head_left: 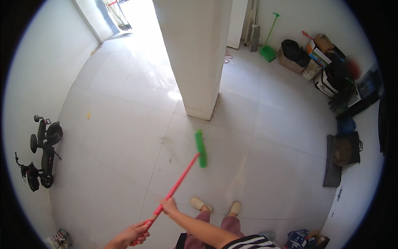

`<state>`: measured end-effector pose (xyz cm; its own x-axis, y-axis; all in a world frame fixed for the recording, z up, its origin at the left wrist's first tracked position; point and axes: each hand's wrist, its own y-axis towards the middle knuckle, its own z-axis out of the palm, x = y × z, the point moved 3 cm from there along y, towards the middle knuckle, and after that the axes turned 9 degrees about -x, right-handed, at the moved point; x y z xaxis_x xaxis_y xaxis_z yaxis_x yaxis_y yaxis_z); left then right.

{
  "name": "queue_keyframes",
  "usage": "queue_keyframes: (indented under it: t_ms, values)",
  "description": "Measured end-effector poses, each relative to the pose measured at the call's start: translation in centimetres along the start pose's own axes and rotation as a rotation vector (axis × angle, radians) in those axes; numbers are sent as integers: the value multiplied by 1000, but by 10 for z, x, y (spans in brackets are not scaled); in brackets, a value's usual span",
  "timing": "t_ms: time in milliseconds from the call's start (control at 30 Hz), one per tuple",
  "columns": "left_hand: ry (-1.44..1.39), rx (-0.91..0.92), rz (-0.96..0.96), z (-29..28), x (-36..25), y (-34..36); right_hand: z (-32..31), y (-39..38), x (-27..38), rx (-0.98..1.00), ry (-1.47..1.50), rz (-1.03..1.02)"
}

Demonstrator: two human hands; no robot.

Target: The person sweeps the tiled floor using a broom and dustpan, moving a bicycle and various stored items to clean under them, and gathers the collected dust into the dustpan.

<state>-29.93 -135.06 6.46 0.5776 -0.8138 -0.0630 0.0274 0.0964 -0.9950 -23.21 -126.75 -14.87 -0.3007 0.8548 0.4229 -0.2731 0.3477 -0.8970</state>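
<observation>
Both of my hands are wrapped round the red handle (pixel 181 178) of a broom. My left hand (pixel 132 235) grips it near the top end, at the lower edge of the view. Further down the handle, my right hand (pixel 168 206) is closed round it, its forearm reaching across from the right. The green broom head (pixel 200 148) is on the pale tiled floor ahead of my feet, a little blurred. Some dark marks (pixel 170 160) show on the tiles to its left.
A square pillar (pixel 195 62) stands just beyond the broom head. Along the left wall is a black electric scooter (pixel 44 153). Boxes and bags (pixel 292 62) line the right wall, near a green long-handled dustpan (pixel 268 53). A dark bag (pixel 350 149) leans further right.
</observation>
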Motion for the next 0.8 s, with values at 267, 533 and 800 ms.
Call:
queue_keyframes:
  t_ms: [267,533,800]
  values:
    - [-263,107,46,32,-56,80,-25,94,69,-8,-203,25]
    - [-25,-227,59,139,-70,-25,-70,22,100,372,22,-9]
    - [326,94,124,344,-131,37,-330,41,157,-256,148,-97]
